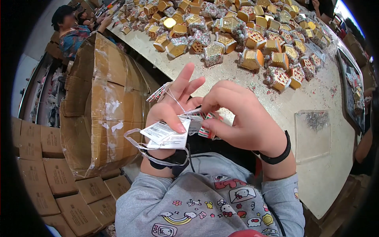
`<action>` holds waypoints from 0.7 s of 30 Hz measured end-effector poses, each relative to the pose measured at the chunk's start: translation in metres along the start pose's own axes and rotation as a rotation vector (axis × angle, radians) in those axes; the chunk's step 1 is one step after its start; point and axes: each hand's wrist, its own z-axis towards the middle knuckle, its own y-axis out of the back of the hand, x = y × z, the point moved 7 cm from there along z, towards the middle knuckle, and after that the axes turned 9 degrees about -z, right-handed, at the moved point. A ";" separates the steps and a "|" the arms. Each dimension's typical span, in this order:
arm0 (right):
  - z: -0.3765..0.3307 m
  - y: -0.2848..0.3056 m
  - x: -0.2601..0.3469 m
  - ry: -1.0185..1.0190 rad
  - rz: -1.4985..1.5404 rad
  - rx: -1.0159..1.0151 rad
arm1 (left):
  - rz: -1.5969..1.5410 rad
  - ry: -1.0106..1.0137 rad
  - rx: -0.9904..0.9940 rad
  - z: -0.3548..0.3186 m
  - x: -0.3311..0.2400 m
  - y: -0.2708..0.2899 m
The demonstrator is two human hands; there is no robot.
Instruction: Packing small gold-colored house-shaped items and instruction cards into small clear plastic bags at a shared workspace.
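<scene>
My left hand point(172, 106) holds a small bunch of white paper hang tags point(169, 134), thumb pressed on them and some fingers stretched out. White strings run from the tags across my palm, and a white ribbon loop point(134, 138) hangs by the wrist. Red striped pieces point(156, 94) stick out behind this hand. Close beside it, my right hand point(242, 116) is closed, thumb and fingers pinching a striped red, green and white tag point(207, 127) and its strings. Exactly where the strings cross between the fingertips cannot be made out.
Many small gold house-shaped ornaments point(252, 59) with glittery trim crowd the far table point(276, 106). A clear plastic sheet point(312, 136) lies at right, near a black tray point(349, 91). A big open carton point(114, 102) stands at left, above stacked boxes point(59, 175). Other people sit around.
</scene>
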 end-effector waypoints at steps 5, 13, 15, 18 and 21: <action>0.001 0.005 0.000 0.021 -0.069 -0.153 | -0.110 0.026 0.006 -0.001 0.001 0.000; 0.002 0.001 0.005 0.063 -0.163 -0.209 | -0.211 0.005 0.017 -0.003 0.001 0.003; -0.001 -0.003 0.007 0.080 -0.137 -0.127 | -0.203 -0.023 0.037 -0.002 -0.001 0.002; -0.002 -0.012 0.009 0.084 -0.123 -0.027 | -0.231 0.009 0.002 -0.004 -0.004 0.000; 0.000 -0.017 0.007 0.020 -0.157 -0.037 | -0.196 -0.066 0.002 -0.005 -0.004 0.005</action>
